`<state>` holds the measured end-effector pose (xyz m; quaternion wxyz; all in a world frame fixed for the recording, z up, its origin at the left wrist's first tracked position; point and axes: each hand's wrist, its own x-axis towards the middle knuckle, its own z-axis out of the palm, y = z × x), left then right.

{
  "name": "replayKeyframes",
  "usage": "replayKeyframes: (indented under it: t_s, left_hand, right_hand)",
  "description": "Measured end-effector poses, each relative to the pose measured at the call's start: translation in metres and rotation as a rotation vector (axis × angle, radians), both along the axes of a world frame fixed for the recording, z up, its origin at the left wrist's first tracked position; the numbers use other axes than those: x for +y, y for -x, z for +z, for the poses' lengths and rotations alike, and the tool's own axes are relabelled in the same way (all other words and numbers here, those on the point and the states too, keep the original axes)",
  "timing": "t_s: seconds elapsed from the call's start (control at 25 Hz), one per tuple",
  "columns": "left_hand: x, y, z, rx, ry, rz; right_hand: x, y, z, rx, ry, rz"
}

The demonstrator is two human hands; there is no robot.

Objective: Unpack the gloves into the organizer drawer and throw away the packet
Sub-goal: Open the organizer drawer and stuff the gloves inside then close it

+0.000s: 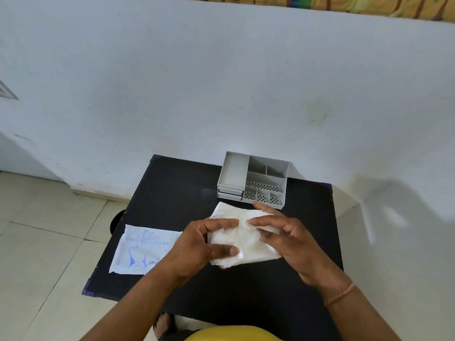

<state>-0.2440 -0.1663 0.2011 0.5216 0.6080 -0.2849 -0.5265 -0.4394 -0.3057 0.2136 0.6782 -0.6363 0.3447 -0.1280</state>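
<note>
Gloves (242, 238), a limp white stack, lie just in front of the organizer (253, 179), pinched by the left hand (204, 244) while the right hand (283, 236) presses spread fingers on top. Loose layers could slide apart when lifted. Left of the organizer, the packet (145, 249) overhangs the table (172, 188) edge; bare tabletop surrounds the organizer.

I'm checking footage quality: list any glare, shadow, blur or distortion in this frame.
Head view: wide-angle bending curves the wall edge and the black table; a soft sheen sits beside the organizer; a faint shadow falls on the wall at right; print on the packet is smeared; right hand fingers slightly blurred.
</note>
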Motion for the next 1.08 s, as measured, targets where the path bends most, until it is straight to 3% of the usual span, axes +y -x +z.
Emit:
replayKeyframes:
  t_s: [0.12, 0.28, 0.36, 0.56, 0.6, 0.76, 0.92, 1.08]
  left_hand:
    - [-0.003, -0.001, 0.003, -0.017, 0.002, 0.003]
    - [-0.006, 0.004, 0.006, -0.037, 0.019, -0.02]
    - [-0.007, 0.007, 0.007, -0.065, 0.026, -0.025]
    - [-0.009, 0.013, 0.005, -0.1, 0.036, -0.047]
    - [-0.008, 0.013, 0.005, -0.108, 0.028, -0.062]
    - [-0.006, 0.015, 0.011, 0.024, 0.001, -0.119]
    - [0.0, 0.011, 0.015, 0.291, -0.014, -0.149]
    - [-0.004, 0.01, 0.008, 0.127, -0.054, -0.126]
  right_hand:
    - [-0.001, 0.0, 0.006, 0.001, -0.118, -0.033]
    - [0.001, -0.008, 0.002, 0.025, -0.032, -0.266]
    - [-0.004, -0.007, -0.006, 0.056, -0.08, -0.311]
    - [-0.009, 0.006, -0.012, -0.114, -0.713, -0.231]
    - [-0.007, 0.009, -0.014, -0.105, -0.68, -0.199]
    - [0.003, 0.009, -0.017, 0.034, -0.154, -0.309]
    - [0.004, 0.011, -0.021, 0.019, 0.04, -0.295]
    - [0.003, 0.009, -0.014, 0.0, 0.094, -0.325]
